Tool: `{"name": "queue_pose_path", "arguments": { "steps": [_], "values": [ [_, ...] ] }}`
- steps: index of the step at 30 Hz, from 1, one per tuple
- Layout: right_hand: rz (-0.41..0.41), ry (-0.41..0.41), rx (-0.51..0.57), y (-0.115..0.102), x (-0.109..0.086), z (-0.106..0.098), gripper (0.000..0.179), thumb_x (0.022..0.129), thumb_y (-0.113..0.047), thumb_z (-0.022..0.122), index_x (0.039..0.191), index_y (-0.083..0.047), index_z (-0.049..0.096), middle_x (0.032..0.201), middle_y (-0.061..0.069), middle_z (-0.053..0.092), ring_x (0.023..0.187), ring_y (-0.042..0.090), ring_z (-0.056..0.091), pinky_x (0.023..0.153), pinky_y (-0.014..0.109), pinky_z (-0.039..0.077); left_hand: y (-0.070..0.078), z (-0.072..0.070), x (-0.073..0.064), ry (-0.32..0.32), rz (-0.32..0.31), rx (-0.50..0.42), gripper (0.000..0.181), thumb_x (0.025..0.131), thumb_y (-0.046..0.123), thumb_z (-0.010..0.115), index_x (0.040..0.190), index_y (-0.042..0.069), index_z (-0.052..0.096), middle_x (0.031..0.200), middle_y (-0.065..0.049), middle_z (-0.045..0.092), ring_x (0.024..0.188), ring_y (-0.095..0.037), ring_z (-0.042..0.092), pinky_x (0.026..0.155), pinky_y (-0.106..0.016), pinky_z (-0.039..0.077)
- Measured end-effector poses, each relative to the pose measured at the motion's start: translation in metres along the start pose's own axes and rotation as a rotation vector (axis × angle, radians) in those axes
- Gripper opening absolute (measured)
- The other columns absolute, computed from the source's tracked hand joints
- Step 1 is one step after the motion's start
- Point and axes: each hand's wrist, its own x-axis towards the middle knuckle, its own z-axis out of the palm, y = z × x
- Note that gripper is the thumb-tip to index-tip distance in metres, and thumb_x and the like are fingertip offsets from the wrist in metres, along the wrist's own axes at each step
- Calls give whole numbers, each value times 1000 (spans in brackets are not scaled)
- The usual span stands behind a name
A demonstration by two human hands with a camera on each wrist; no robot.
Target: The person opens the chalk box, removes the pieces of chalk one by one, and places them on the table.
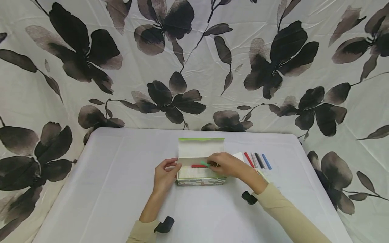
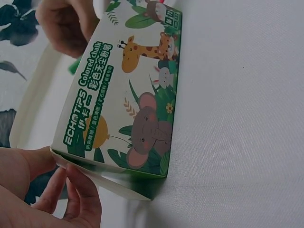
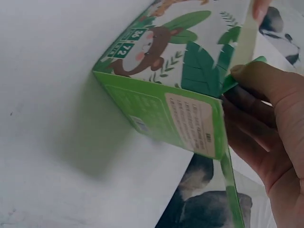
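Observation:
A printed white-and-green chalk box (image 2: 118,95) stands on the white table, its lid raised at the back in the head view. At the box's left end, my left hand (image 1: 165,173) pinches the corner and side flap (image 2: 114,185) between thumb and fingers. My right hand (image 1: 226,163) is over the right end of the opening and pinches a slim green stick (image 3: 244,76) between thumb and fingers. Inside the box lies a red stick (image 1: 198,166). The right hand hides part of the opening.
Right of the box, a red stick (image 1: 249,160), a black stick (image 1: 259,160) and a blue stick (image 1: 266,161) lie side by side with pale ones. A white piece (image 1: 239,156) shows behind the right hand. A flower-print cloth (image 1: 212,67) hangs behind the table.

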Motion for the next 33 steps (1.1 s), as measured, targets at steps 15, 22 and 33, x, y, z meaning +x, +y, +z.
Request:
{"name": "queue_pose_path", "arguments": {
  "steps": [15,22,33],
  "values": [
    [51,171,220,11,-24,-23,14,92,-2,75,106,0,72,96,5,73,87,16,69,76,28,60,1,0,1,-5,-15,9,32,91,9,78,121,0,71,105,-11,64,80,-12,63,60,-20,53],
    [120,232,302,16,-36,-32,18,95,-5,74,112,-1,72,99,5,73,91,18,70,77,27,61,3,-1,0,-19,-11,13,33,92,10,77,123,0,69,108,-12,63,83,-12,62,61,-19,53],
    [231,349,390,23,-59,-45,18,96,-12,74,113,-6,73,100,3,73,92,18,69,80,31,60,4,-1,0,-20,-20,18,35,93,9,77,125,-2,68,109,-12,64,84,-12,62,62,-19,53]
  ]
}}
